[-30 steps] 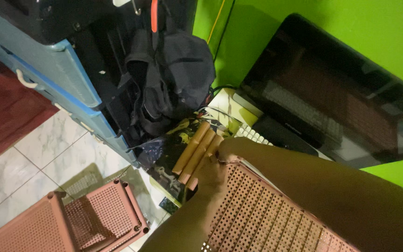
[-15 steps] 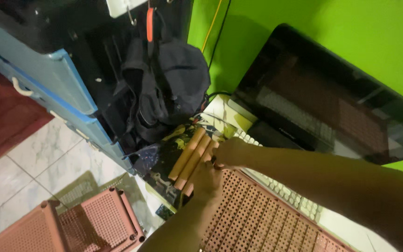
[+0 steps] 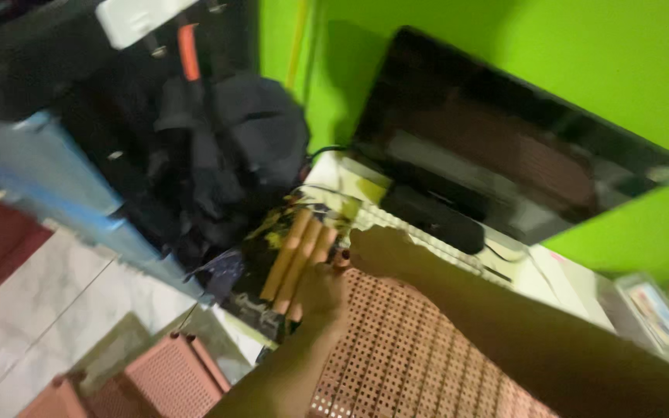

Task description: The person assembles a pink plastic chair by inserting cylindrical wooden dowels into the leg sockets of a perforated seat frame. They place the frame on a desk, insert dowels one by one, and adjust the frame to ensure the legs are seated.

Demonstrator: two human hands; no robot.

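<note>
Head view: my left hand (image 3: 320, 288) and right hand (image 3: 373, 251) rest on a bundle of tan tubes (image 3: 297, 259) beside the brown perforated panel (image 3: 412, 356), below a black backpack (image 3: 234, 155). Blur hides whether my fingers have closed on them.

Tiled floor (image 3: 63, 310) — pink perforated baskets (image 3: 156, 379)

Motion blur smears everything. The left hand (image 3: 320, 290) covers the lower ends of the tan tubes (image 3: 297, 255), and its grip cannot be read. Right of the tubes, the basket (image 3: 412, 364) runs off the bottom edge. The right hand (image 3: 377, 251) is possibly touching them.
</note>
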